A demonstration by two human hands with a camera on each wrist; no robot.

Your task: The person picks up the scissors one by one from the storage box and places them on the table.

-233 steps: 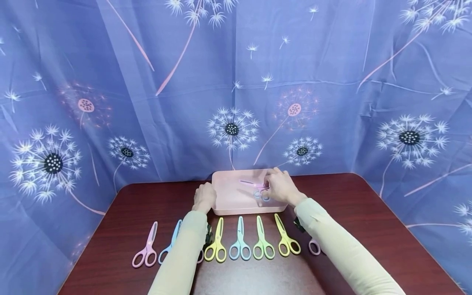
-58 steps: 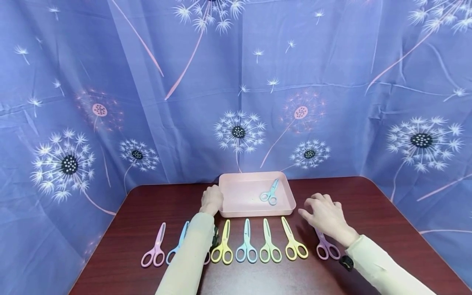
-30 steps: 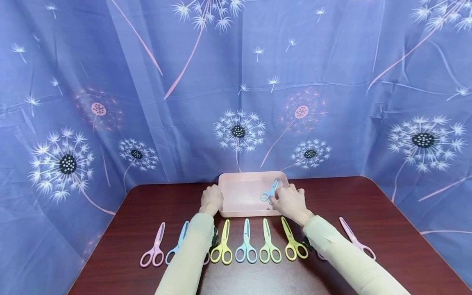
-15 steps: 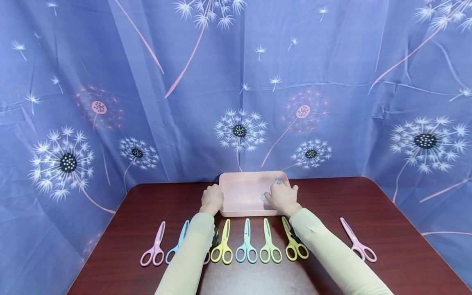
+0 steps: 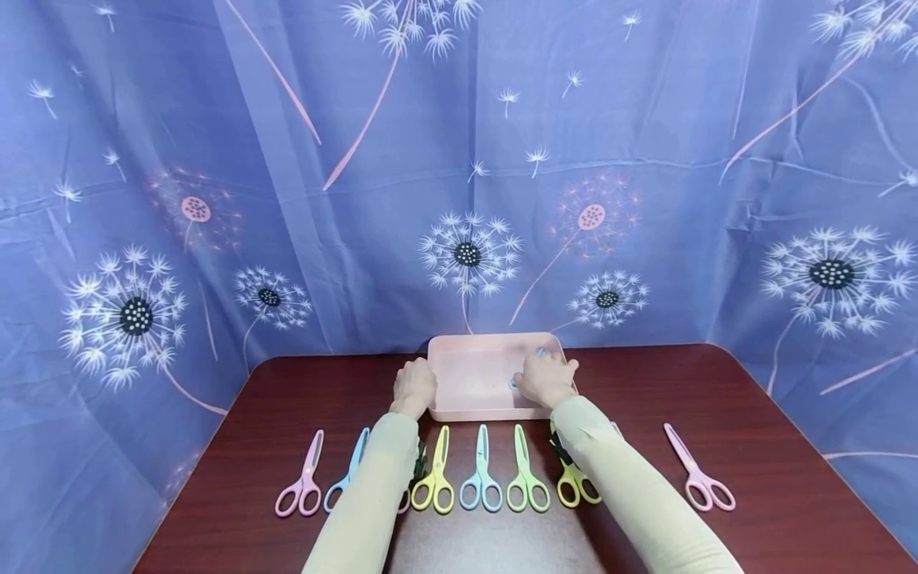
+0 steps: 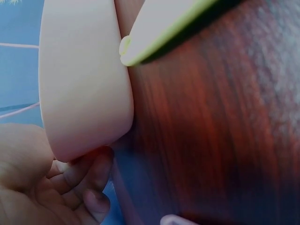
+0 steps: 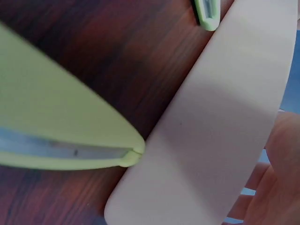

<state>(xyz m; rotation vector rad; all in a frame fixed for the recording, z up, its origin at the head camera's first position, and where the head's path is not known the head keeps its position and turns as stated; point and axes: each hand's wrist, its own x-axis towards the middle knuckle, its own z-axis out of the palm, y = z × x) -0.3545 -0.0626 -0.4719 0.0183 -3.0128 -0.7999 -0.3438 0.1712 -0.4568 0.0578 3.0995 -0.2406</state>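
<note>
At the back of the table a pink tray (image 5: 466, 379) holds one pair of light-blue scissors (image 5: 513, 383). My right hand (image 5: 547, 378) is down over these scissors, with a bit of handle and the blade end showing on either side of it. Its fingers (image 7: 262, 192) curve down beyond the tray's front wall (image 7: 211, 117) in the right wrist view; their tips are hidden. With my left hand (image 5: 414, 387) I hold the tray's left end. In the left wrist view, curled fingers (image 6: 96, 176) lie against the outside of the tray's end wall (image 6: 84, 84).
In front of the tray, a row of scissors crosses the dark red table: pink (image 5: 301, 478), blue (image 5: 347, 470), yellow (image 5: 434, 470), light blue (image 5: 482, 470), green (image 5: 527, 470), another yellow (image 5: 574, 482), and pink (image 5: 699, 470) far right. My sleeves cover some. A blue curtain (image 5: 373, 263) hangs behind.
Earlier, my right hand held pink scissors over the tray; pink scissors now lie at the table's right. That hand has come back left over the light-blue scissors. My left hand stays at the tray.
</note>
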